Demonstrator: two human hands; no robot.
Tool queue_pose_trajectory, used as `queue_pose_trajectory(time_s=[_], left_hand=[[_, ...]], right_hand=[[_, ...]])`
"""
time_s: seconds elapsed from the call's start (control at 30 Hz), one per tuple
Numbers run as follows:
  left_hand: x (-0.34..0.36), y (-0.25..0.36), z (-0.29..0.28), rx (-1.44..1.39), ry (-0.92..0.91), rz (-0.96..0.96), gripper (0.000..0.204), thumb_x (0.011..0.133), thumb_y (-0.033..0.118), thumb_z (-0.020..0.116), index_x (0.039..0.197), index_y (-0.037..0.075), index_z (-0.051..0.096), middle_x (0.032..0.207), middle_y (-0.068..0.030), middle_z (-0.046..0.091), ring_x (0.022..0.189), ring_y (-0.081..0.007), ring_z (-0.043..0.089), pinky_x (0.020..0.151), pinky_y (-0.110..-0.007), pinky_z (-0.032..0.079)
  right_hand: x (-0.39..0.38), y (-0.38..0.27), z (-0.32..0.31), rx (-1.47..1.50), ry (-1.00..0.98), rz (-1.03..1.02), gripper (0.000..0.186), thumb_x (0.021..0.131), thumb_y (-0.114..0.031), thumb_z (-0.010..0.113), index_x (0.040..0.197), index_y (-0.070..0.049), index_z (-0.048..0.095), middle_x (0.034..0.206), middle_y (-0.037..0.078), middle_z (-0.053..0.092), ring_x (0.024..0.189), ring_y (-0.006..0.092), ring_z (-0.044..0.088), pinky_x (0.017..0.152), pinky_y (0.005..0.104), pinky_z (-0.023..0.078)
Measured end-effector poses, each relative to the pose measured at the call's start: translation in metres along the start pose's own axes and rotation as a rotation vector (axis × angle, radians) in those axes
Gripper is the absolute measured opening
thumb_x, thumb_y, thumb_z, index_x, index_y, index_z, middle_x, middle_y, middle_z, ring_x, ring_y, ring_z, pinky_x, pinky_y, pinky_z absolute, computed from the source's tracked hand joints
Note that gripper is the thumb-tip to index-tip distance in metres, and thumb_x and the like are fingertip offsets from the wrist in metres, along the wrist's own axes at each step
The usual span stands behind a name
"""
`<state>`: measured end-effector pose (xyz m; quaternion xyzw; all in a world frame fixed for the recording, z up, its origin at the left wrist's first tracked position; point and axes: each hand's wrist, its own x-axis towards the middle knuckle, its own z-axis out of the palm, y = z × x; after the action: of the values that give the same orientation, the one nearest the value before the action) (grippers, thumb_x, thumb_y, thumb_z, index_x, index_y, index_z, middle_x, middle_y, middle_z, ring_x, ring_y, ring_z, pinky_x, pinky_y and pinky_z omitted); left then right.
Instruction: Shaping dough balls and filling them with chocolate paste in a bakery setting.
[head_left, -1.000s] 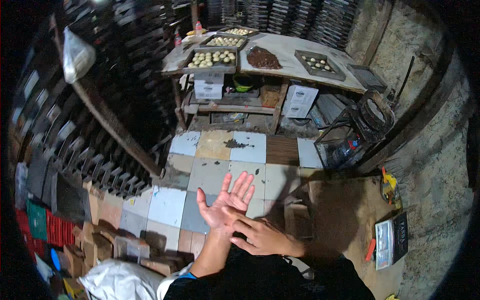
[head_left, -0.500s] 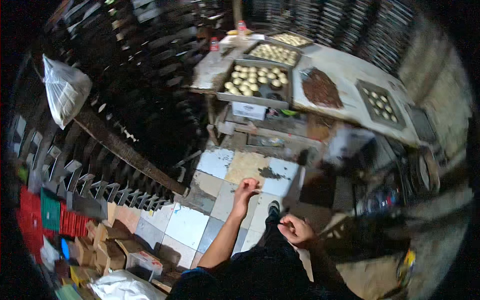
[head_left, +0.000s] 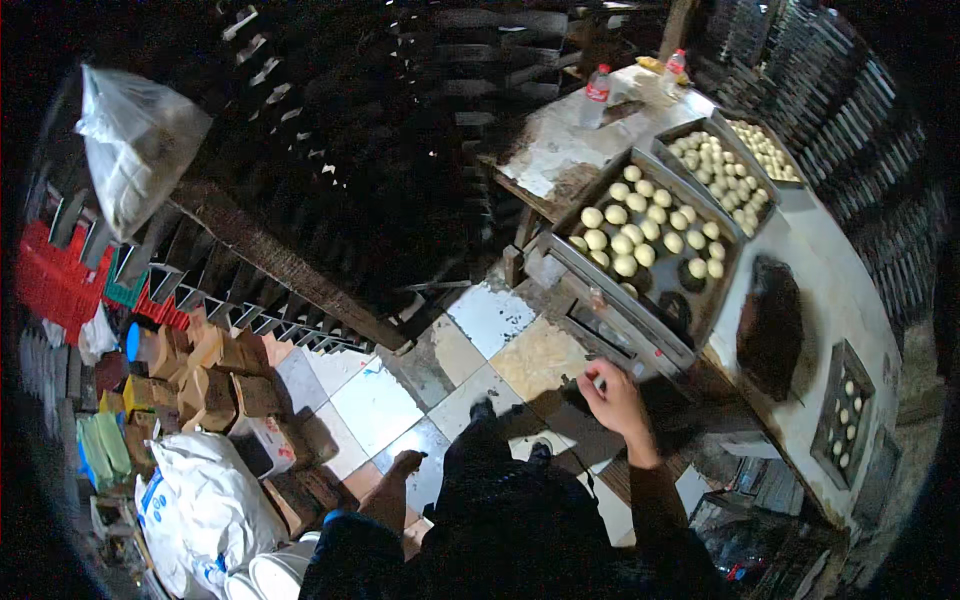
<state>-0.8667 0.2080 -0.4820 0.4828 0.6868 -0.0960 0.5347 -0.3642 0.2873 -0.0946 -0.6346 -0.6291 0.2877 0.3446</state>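
Right hand (head_left: 612, 398), fingers loosely curled, narrow gap, hovers near the rectangular grey metal tray (head_left: 664, 275) of pale round dough balls (head_left: 633, 233)! Left hand (head_left: 404, 464) hangs shadowed, fingers impossible to read.

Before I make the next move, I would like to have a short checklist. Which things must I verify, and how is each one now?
1. Right hand free: ok as far as visible; fingers curled, no object shows.
2. Left hand free: cannot tell; it is low and in shadow.
3. Nearest large tray fully on the table: not ok; its near side seems to jut beyond the edge.
4. Pale dough balls in that tray all apart: not ok; several seem to touch.
5. Red-capped bottle upright: ok; it stands on the table.
6. Dark brown mound on the tabletop: ok.
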Motion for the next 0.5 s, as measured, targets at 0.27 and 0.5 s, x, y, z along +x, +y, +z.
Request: queue_pose_trajectory(time_s=[0.27, 0.5], left_hand=[[0.174, 0.075, -0.104, -0.882, -0.044, 0.357, 0.029, 0.086, 0.021, 0.069, 0.112, 0.008, 0.062, 0.099, -0.0093, 0.065, 0.084, -0.022, 0.066, 0.062, -0.035, 0.053], [0.371, 0.181, -0.153, -0.591, 0.228, 0.035, 0.043, 0.081, 0.022, 0.08, 0.112, 0.006, 0.056, 0.074, -0.0067, 0.065, 0.057, -0.0156, 0.063, 0.052, -0.03, 0.05]], right_hand=[[0.246, -0.04, 0.099, 0.073, 0.077, -0.119, 0.021, 0.084, -0.018, 0.07, 0.095, -0.006, 0.057, 0.083, 0.009, 0.062, 0.078, 0.0254, 0.062, 0.069, 0.0358, 0.048], [0.453, 0.006, 0.156, -0.206, 0.495, -0.113, 0.013, 0.088, -0.009, 0.068, 0.097, -0.004, 0.06, 0.078, 0.001, 0.052, 0.071, 0.0092, 0.049, 0.066, 0.0243, 0.043]])
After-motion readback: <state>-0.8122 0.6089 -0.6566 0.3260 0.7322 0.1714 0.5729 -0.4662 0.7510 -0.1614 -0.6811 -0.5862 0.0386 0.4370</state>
